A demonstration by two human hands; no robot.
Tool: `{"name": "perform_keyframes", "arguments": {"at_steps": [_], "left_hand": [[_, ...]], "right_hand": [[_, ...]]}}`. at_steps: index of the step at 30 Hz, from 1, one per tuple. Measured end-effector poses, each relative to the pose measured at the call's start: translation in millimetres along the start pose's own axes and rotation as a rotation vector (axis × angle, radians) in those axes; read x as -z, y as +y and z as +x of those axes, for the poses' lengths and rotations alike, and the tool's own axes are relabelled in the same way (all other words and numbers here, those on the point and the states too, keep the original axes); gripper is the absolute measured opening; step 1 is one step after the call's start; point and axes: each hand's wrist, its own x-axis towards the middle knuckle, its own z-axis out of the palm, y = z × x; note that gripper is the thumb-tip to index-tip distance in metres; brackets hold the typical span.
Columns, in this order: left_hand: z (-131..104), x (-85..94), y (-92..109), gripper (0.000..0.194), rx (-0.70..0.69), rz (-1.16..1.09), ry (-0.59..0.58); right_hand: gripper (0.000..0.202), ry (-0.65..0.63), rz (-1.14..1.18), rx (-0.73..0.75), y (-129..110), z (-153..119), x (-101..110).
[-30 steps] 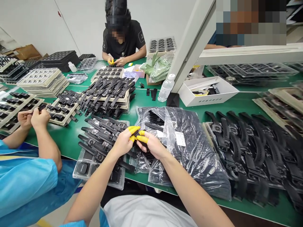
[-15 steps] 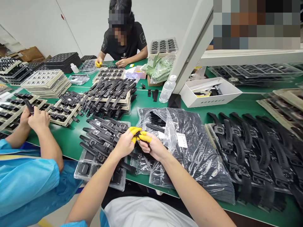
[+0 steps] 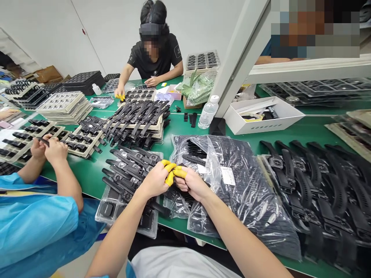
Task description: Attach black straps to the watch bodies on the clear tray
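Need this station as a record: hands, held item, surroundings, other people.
Left hand: yellow finger covers; fingertips meet right hand's
Right hand: yellow finger covers; fingers curled
Held item: can't tell, fingers hide it
Left side: strapped watches over clear tray
Right side: clear bag of black straps
Beyond bag: water bottle, white box
Others: person in blue left, person in black across

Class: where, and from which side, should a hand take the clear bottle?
Probably around the body of the clear bottle, below its white cap, from the picture's left: it stands upright with a rounded body, the pale post and white box crowd its right, while low black pieces lie on its left.
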Motion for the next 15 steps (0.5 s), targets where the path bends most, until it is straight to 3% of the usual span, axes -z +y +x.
{"name": "perform_keyframes", "arguments": {"at_steps": [7,11,15], "left_hand": [[1.4,6.5,5.8,0.042,-0.004,-0.188,0.035],[4.4,4.6,9.2,0.047,-0.018,-0.215,0.107],[4.8,29.1,17.9,0.042,0.005,-0.045,0.147]], "right_hand": [[0.039,-0.03,0.004,0.055,-1.6,-2.0,0.1],[0.044,0.038,-0.13,0.249,-2.0,-1.7,1.7],[0.04,0.048,-0.376,0.371,-0.3,-3.1,7.7]]}}
